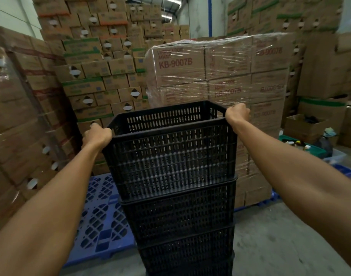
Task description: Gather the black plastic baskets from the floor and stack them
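At frame centre, the left hand [96, 134] and right hand [237, 114] each grip the rim of the empty top basket [170, 150], nested on the black basket stack [182, 222] on the concrete floor [280, 242]

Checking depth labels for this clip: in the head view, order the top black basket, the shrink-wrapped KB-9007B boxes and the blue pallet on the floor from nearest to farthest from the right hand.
1. Top black basket: its rim is in the right hand.
2. Shrink-wrapped KB-9007B boxes: just behind that hand.
3. Blue pallet: down on the floor, left of the stack.
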